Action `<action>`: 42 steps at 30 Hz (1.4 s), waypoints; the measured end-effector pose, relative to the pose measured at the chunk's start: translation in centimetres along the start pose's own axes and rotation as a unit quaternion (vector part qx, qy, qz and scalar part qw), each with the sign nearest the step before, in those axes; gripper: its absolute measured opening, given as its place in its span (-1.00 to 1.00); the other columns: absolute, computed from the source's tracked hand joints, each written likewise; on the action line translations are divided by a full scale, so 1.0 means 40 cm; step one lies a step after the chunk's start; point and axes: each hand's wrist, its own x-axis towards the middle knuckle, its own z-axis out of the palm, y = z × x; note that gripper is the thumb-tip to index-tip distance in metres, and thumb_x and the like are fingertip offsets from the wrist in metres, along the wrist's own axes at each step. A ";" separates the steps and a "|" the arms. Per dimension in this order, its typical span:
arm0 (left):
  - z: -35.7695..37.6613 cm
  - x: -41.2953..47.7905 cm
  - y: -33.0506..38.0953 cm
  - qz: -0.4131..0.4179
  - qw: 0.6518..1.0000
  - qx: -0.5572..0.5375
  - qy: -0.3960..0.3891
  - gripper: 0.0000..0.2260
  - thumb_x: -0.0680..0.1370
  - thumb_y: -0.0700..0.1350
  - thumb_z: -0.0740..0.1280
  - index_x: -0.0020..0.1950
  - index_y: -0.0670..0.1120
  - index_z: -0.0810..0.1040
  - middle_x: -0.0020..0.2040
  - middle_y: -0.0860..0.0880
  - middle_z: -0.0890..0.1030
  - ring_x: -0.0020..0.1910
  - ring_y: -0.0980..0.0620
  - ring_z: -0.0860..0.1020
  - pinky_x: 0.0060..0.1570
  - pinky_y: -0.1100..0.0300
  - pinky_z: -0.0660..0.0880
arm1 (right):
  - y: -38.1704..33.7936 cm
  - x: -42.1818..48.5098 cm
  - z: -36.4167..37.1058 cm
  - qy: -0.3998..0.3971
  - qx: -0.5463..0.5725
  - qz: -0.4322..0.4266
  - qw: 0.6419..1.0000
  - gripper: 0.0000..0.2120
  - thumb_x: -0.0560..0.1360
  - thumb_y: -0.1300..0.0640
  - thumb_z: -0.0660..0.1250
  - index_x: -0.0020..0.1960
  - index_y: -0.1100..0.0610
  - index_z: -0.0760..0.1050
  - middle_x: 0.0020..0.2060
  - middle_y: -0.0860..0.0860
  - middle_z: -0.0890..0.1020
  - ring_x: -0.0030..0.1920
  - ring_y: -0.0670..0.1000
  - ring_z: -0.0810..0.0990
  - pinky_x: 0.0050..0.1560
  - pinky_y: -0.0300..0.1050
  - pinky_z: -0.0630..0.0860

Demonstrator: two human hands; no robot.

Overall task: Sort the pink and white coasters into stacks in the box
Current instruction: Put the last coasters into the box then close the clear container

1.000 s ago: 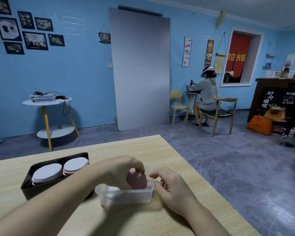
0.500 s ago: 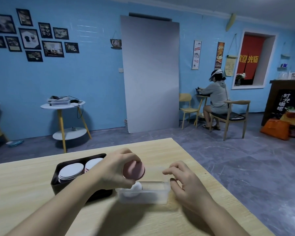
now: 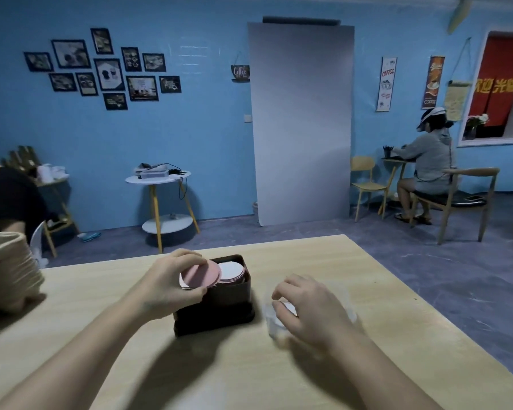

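Bench (image 3: 323,261): pink coaster (image 3: 200,275) pinched in left hand (image 3: 168,287) over box (image 3: 216,306); right hand (image 3: 305,309) fingers apart, nothing held.

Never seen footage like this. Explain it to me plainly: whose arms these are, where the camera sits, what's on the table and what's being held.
There is no machine here. One wide-angle camera on a person's head looks forward and down, so the two bare arms are the wearer's own. On the wooden table stands a dark box holding round coasters. The left hand holds a pink coaster over the box's near side; a white-topped stack sits beyond it. The right hand rests, fingers curled, at a blurred clear plastic tub; whether it grips anything is unclear.
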 end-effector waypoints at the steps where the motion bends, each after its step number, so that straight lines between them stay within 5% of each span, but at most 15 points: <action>1: -0.010 -0.007 -0.018 -0.015 1.000 0.000 0.013 -0.59 0.30 0.06 0.48 0.13 0.02 0.64 0.09 0.14 0.58 0.07 0.16 0.56 0.08 0.16 0.52 | -0.007 0.000 0.009 0.005 -0.011 0.003 1.000 -0.81 0.55 -0.08 0.19 -0.03 -0.05 0.54 -0.08 -0.15 0.56 -0.03 -0.03 0.49 -0.07 -0.10 0.44; 4: -0.030 -0.011 -0.063 -0.062 0.997 -0.002 0.042 -0.61 0.26 0.17 0.41 0.03 0.07 0.60 -0.02 0.10 0.61 -0.01 0.06 0.56 0.00 0.13 0.51 | -0.011 -0.003 0.017 0.024 -0.025 0.013 0.999 -0.82 0.55 -0.09 0.20 -0.06 -0.06 0.53 -0.11 -0.16 0.56 -0.07 -0.04 0.50 -0.11 -0.13 0.42; 12: 0.006 0.044 -0.083 -0.085 0.996 0.021 -0.019 -0.73 0.30 0.06 0.44 -0.03 0.09 0.56 -0.06 0.11 0.58 -0.05 0.10 0.52 -0.08 0.26 0.45 | 0.001 -0.020 0.003 0.022 -0.015 0.047 0.999 -0.90 0.57 -0.07 0.26 -0.06 -0.10 0.53 -0.12 -0.24 0.55 -0.10 -0.17 0.44 -0.16 -0.25 0.31; 17: 0.024 0.056 -0.084 -0.103 0.994 0.033 -0.014 -0.70 0.29 0.07 0.45 -0.02 0.07 0.59 -0.02 0.09 0.58 0.03 0.02 0.51 0.09 0.02 0.50 | 0.008 -0.024 -0.003 0.031 0.002 0.053 0.998 -0.83 0.55 -0.10 0.22 -0.05 -0.08 0.55 -0.13 -0.26 0.56 -0.08 -0.16 0.49 -0.11 -0.18 0.43; 24: 0.018 0.044 -0.092 -0.134 0.989 0.055 -0.012 -0.65 0.24 0.11 0.36 -0.01 0.09 0.57 0.02 0.11 0.54 0.13 0.01 0.48 0.15 -0.02 0.48 | 0.002 -0.026 -0.005 0.034 0.010 0.050 0.998 -0.76 0.56 -0.16 0.18 -0.03 -0.08 0.56 -0.11 -0.28 0.57 -0.05 -0.20 0.49 -0.08 -0.18 0.45; 35: 0.043 0.036 -0.119 -0.145 0.987 0.062 -0.035 -0.80 0.44 0.24 0.40 0.05 0.30 0.60 0.45 0.13 0.37 0.45 0.03 0.21 0.34 -0.12 0.24 | 0.005 -0.037 -0.019 0.025 0.013 0.047 0.998 -0.74 0.55 -0.21 0.14 -0.06 -0.11 0.53 -0.12 -0.30 0.55 -0.04 -0.20 0.49 -0.08 -0.19 0.46; 42: 0.050 0.009 -0.045 -0.040 0.994 0.035 0.099 -0.82 0.42 0.13 0.35 0.00 0.20 0.60 0.23 0.22 0.50 0.31 0.09 0.37 0.23 -0.03 0.26 | 0.059 -0.053 -0.054 -0.013 0.002 0.075 0.997 -0.81 0.53 -0.18 0.17 -0.04 -0.14 0.51 -0.11 -0.33 0.54 -0.02 -0.23 0.50 -0.08 -0.13 0.51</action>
